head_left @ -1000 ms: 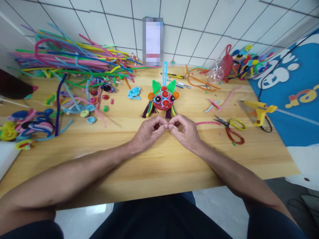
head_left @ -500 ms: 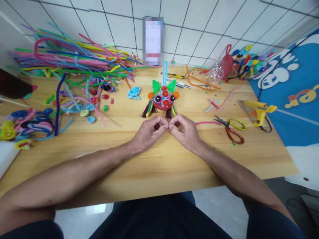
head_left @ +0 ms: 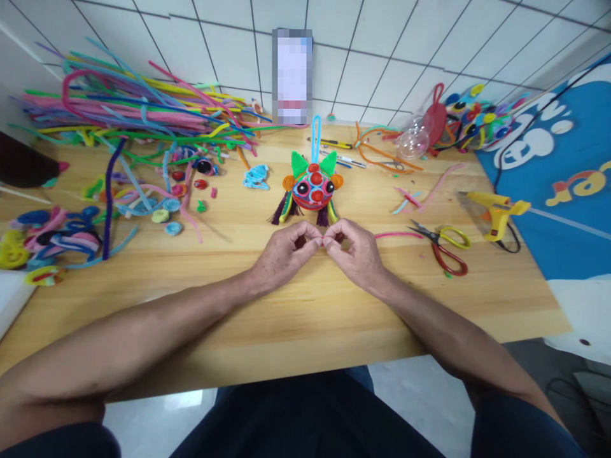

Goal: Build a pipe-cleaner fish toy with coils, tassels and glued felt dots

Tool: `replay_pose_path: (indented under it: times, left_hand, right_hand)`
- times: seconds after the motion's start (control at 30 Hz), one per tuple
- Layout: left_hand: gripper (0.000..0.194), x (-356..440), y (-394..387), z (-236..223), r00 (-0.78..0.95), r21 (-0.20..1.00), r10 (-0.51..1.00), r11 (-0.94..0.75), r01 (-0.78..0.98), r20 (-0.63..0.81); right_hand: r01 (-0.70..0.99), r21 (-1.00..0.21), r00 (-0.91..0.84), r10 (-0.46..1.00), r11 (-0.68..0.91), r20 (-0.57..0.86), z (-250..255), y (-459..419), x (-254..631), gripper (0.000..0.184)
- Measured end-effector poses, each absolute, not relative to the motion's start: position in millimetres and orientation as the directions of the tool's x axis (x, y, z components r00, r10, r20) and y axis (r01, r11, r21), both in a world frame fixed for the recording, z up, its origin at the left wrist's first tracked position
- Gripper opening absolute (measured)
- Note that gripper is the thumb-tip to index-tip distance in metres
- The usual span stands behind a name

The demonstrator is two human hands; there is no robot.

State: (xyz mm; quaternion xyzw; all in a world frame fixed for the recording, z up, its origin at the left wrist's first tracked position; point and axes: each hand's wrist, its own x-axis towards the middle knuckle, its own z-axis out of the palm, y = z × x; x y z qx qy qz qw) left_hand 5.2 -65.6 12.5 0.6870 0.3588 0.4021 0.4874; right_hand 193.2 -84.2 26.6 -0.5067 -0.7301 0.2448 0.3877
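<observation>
My left hand (head_left: 287, 254) and my right hand (head_left: 354, 256) meet fingertip to fingertip above the wooden table, both closed in a pinch. Between them is the end of a pink pipe cleaner (head_left: 398, 235), mostly covered by my fingers. Its straight tail comes out beyond my right hand toward the scissors (head_left: 442, 245), which lie with blades slightly apart. Just past my fingertips sits a colourful animal-head ornament (head_left: 315, 187) with green ears, black eyes, orange side coils, dark tassels and a light blue hanging loop.
Many pipe cleaners (head_left: 143, 111) are heaped at the back left, with coiled pieces (head_left: 71, 235) nearer. A yellow glue gun (head_left: 499, 213) lies at right, its cord running back. A utility knife (head_left: 330, 144) and clear plastic ball (head_left: 413, 144) lie behind. A phone (head_left: 292, 76) leans on the tiled wall.
My hands stay pinched together in nearly the same place. The view shifts very slightly; nothing on the table has visibly moved.
</observation>
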Motion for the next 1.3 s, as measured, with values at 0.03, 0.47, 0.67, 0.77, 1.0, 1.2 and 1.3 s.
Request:
replay_pose_path:
  times: [0.03,0.47,0.67,0.77,1.0,1.2,1.3]
  left_hand:
    - [0.017,5.2,-65.6,12.4,0.420,0.959,0.885,-0.266,0.100,0.202]
    - [0.014,5.0,-65.4,9.4,0.421,0.950,0.873,-0.303,0.074,0.245]
    - [0.014,4.9,-65.4,9.5,0.417,0.947,0.876,-0.306,0.094,0.241]
    - [0.015,4.8,-65.6,10.4,0.421,0.951,0.880,-0.290,0.108,0.220]
    - [0.017,4.5,-65.4,11.1,0.427,0.947,0.874,-0.303,0.107,0.232]
    - [0.016,4.6,-64.9,9.4,0.432,0.948,0.871,-0.303,0.101,0.232]
    - [0.016,4.6,-65.0,9.2,0.431,0.951,0.875,-0.291,0.103,0.221]
  right_hand:
    - [0.549,-0.752,-0.187,0.931,0.364,0.314,26.6,-84.3,193.3,0.008]
    - [0.529,-0.730,-0.221,0.901,0.433,0.374,24.3,-85.3,194.0,0.006]
    - [0.517,-0.753,-0.190,0.913,0.406,0.362,25.4,-85.9,196.3,0.003]
    - [0.518,-0.758,-0.166,0.915,0.397,0.367,26.0,-85.6,198.3,0.005]
    - [0.549,-0.671,-0.241,0.863,0.499,0.444,26.0,-85.7,198.8,0.008]
    - [0.577,-0.623,-0.270,0.843,0.529,0.466,22.9,-85.0,198.4,0.012]
    - [0.584,-0.639,-0.243,0.859,0.501,0.451,23.0,-85.2,199.3,0.010]
